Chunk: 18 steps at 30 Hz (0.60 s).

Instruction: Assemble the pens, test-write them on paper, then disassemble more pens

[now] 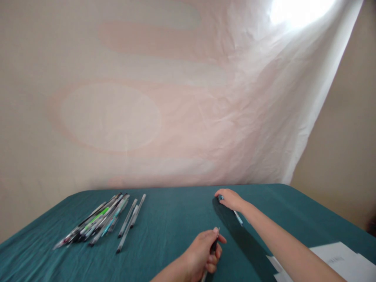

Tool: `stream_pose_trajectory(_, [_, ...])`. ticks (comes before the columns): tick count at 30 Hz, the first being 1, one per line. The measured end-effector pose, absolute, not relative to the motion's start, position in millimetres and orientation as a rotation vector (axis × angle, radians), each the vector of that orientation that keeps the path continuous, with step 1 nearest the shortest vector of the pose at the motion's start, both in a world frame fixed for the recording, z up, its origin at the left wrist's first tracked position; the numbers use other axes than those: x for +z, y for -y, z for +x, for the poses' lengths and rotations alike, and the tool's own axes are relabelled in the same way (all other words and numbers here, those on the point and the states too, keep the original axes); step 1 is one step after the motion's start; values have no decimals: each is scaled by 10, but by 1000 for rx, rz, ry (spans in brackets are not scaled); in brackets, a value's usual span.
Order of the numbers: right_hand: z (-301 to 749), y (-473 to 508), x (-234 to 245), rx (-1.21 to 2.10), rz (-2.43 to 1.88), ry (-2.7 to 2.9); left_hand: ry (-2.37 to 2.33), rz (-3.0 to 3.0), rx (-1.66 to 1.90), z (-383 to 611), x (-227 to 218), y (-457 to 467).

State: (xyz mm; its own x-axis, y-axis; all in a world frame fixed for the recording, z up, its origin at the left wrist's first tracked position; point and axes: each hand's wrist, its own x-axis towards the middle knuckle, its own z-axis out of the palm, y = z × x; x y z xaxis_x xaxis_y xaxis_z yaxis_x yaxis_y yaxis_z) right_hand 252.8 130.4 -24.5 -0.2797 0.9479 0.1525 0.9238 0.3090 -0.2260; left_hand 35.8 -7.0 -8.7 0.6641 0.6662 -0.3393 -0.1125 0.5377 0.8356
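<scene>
My left hand [202,250], low in the middle of the view, is closed around a pen [213,246] with a dark grip. The pen's thin tip points up past my thumb, and its pale barrel comes out below my fingers. Farther off to the right, my right hand [230,199] reaches down to the cloth. Its fingers are bent around the far end of a white and blue pen [238,218], whose near end shows beneath the wrist. My fingers partly cover that pen.
On the left of the teal-covered table [176,219] lies a heap of pens [102,219], with several clear, dark-ended pens [129,225] beside it. White paper sheets or boxes [340,258] lie at the front right under my right forearm. A pale sheet [176,117] hangs behind.
</scene>
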Motion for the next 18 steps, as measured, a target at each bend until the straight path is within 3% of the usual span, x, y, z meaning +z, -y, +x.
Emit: stream_pose_trajectory(18, [2595,-1239,-109,115,-1728,2304,-690,882,516,351,-87,68])
